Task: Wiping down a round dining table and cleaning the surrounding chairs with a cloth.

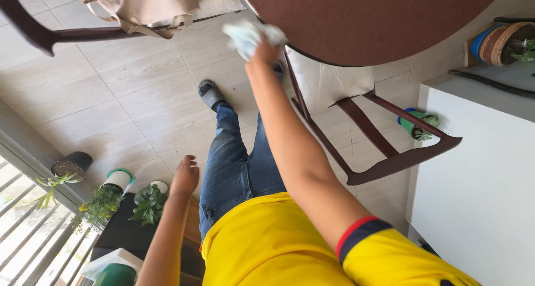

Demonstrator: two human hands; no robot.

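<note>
The right hand (266, 53) clenches a crumpled pale cloth (252, 36), long axis along the round bench (368, 18) edge, while the left hand (184, 175) hangs slack, fingers released.

The round table (379, 18) has a matt reddish-brown top over glossy dark wood legs. Against its edge, the rag (251, 36) looks like soft crumpled pale cloth. The floor (128, 96) under the table is smooth beige tile with a slight sheen.

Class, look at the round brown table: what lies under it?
Under the table show tiled floor, dark wooden leg struts and a green pot. The top hides the rest. The right hand presses a cloth at its edge.
</note>
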